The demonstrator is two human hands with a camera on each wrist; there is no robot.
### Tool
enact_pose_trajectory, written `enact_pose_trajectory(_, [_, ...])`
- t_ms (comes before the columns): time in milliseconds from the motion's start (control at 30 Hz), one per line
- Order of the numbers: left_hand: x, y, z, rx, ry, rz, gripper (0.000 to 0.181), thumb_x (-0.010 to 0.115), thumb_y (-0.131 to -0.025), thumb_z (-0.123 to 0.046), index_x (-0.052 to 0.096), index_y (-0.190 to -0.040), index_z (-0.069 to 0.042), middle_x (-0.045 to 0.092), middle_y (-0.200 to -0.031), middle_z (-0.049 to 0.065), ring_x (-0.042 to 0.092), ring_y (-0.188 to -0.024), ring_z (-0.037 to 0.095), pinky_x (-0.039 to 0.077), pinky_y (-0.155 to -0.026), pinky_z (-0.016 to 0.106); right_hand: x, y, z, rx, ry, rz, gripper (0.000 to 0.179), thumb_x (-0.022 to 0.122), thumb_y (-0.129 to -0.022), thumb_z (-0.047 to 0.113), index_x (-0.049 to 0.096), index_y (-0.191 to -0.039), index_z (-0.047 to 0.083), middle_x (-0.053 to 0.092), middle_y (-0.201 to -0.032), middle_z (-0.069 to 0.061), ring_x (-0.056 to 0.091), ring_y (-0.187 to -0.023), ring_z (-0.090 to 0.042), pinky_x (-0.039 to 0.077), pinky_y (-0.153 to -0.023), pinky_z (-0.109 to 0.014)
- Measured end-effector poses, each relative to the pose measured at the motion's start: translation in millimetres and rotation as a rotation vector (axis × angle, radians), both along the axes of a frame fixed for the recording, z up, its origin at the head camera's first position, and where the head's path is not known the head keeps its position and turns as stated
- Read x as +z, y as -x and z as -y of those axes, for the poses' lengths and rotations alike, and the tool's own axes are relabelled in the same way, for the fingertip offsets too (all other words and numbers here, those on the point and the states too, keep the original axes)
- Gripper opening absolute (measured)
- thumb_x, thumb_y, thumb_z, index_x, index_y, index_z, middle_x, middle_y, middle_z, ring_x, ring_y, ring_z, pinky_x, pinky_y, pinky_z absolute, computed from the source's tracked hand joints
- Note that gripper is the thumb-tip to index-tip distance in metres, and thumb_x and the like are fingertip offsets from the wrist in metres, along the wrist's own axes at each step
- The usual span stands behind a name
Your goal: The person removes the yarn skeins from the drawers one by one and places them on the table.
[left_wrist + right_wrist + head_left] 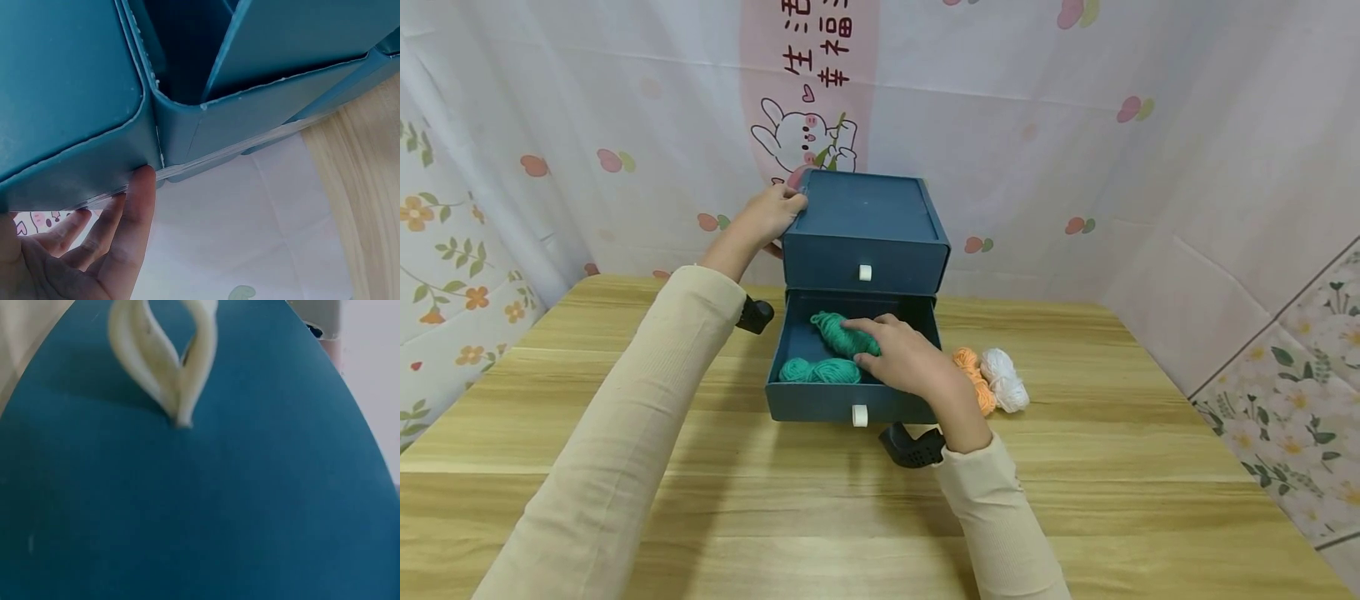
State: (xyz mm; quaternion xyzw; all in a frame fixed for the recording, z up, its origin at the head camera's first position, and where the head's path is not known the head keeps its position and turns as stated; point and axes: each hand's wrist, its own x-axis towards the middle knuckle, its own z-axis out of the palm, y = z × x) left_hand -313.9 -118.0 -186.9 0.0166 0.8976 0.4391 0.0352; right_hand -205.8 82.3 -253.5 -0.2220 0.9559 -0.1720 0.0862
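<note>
Two green skeins lay in the lower drawer (811, 405), which stood pulled out from the blue cabinet (868, 208) near the back edge of the wooden table (737, 508). One, the front skein (820, 371), sat along the drawer's front edge, towards its front left corner; behind it, nearer the middle, lay the rear skein (835, 333). Over that one the right hand (908, 354) reached, index finger extended across the yarn and thumb at its near side; whether they pinched it I could not tell, the remaining fingers being mostly hidden. At the cabinet's upper left edge, the left hand (767, 217) rested with its fingers fairly straight against the side, not curled round anything. An orange skein (976, 385) and a white skein (1004, 382) lay side by side on the table, just beyond the drawer's right edge. Above, the upper drawer (827, 265) was closed, a white handle (865, 272) on its front.
</note>
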Motion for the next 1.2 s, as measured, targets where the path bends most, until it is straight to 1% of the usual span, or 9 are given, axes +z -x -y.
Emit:
enact_pose_trajectory(133, [0.6,-1.7,-0.8,0.004,-0.001,-0.005,0.056,0.028,-0.1,-0.034,0.019,-0.149,-0.008,0.032,-0.147,0.019,0.046,-0.123,0.037,0.051,-0.088,0.049,-2.1,2.8,-1.1,0.032,0.024,0.015,0.041,0.053,-0.095,0.019,0.049,-0.135,0.023,0.048,-0.137,-0.01,0.049,-0.12,-0.025,0.044,-0.099,-0.042])
enact_pose_trajectory(300, [-0.2,-0.6,0.0,0.005,-0.008,-0.011,0.056,0.028,-0.099,-0.034,0.019,-0.149,-0.009,0.031,-0.148,0.019,0.045,-0.125,0.037,0.052,-0.088,0.049,-2.1,4.3,-1.5,0.051,0.036,0.04,0.031,0.056,-0.093,0.015,0.055,-0.124,0.018,0.06,-0.118,-0.008,0.052,-0.087,-0.02,0.046,-0.075,-0.031])
enact_pose_trajectory(467, [-4.1,4.4,1.5,0.004,-0.006,-0.029,0.057,0.03,-0.099,-0.037,0.022,-0.148,-0.01,0.033,-0.146,0.02,0.047,-0.122,0.038,0.055,-0.082,0.046,-1.5,4.4,-2.1,0.046,0.033,0.057,0.025,0.059,-0.091,0.012,0.056,-0.116,0.016,0.061,-0.103,-0.006,0.047,-0.075,-0.019,0.039,-0.062,-0.026])
enact_pose_trajectory(700, [2.4,-1.1,-0.3,-0.003,-0.009,-0.001,0.056,0.028,-0.099,-0.034,0.021,-0.148,-0.008,0.032,-0.147,0.02,0.048,-0.121,0.039,0.052,-0.087,0.049,-0.6,4.1,-3.2,0.048,0.042,0.02,0.024,0.058,-0.091,0.008,0.058,-0.113,0.016,0.059,-0.092,-0.005,0.045,-0.069,-0.019,0.036,-0.057,-0.024])
enact_pose_trajectory(833, [3.5,-1.9,-0.3,-0.006,-0.005,0.009,0.055,0.027,-0.099,-0.033,0.021,-0.148,-0.008,0.032,-0.147,0.02,0.048,-0.121,0.038,0.052,-0.086,0.049,1.3,2.4,-4.4,0.049,0.039,-0.023,0.024,0.058,-0.09,0.007,0.06,-0.112,0.016,0.061,-0.102,-0.006,0.046,-0.071,-0.019,0.036,-0.057,-0.024])
enact_pose_trajectory(967, [2.3,-0.5,-0.1,-0.005,-0.01,0.006,0.056,0.027,-0.099,-0.033,0.02,-0.149,-0.009,0.029,-0.149,0.019,0.043,-0.126,0.038,0.051,-0.088,0.049,6.3,0.7,-10.1,0.05,0.062,-0.074,0.023,0.058,-0.09,0.007,0.06,-0.111,0.016,0.062,-0.111,-0.008,0.049,-0.083,-0.021,0.041,-0.066,-0.028])
enact_pose_trajectory(1033, [2.5,-0.6,-0.1,-0.003,-0.013,0.004,0.056,0.027,-0.099,-0.033,0.019,-0.149,-0.009,0.029,-0.149,0.019,0.043,-0.126,0.037,0.051,-0.088,0.049,10.3,-0.5,-14.5,0.054,0.091,-0.094,0.023,0.057,-0.09,0.007,0.06,-0.111,0.015,0.062,-0.101,-0.007,0.048,-0.083,-0.022,0.041,-0.068,-0.03])
enact_pose_trajectory(1100, [2.5,-1.0,-0.2,-0.003,-0.012,0.001,0.056,0.027,-0.099,-0.033,0.019,-0.149,-0.008,0.029,-0.149,0.019,0.043,-0.126,0.037,0.051,-0.088,0.049,14.1,-1.5,-19.7,0.057,0.126,-0.115,0.022,0.057,-0.089,0.007,0.06,-0.111,0.013,0.062,-0.103,-0.007,0.048,-0.084,-0.022,0.041,-0.07,-0.031])
enact_pose_trajectory(1200, [2.6,-1.9,-0.2,-0.005,-0.013,-0.001,0.056,0.028,-0.099,-0.033,0.018,-0.149,-0.008,0.029,-0.149,0.019,0.044,-0.126,0.037,0.051,-0.088,0.049,20.6,-4.0,-28.5,0.052,0.167,-0.14,0.022,0.058,-0.089,0.007,0.06,-0.111,0.012,0.06,-0.094,-0.006,0.045,-0.079,-0.021,0.038,-0.066,-0.029])
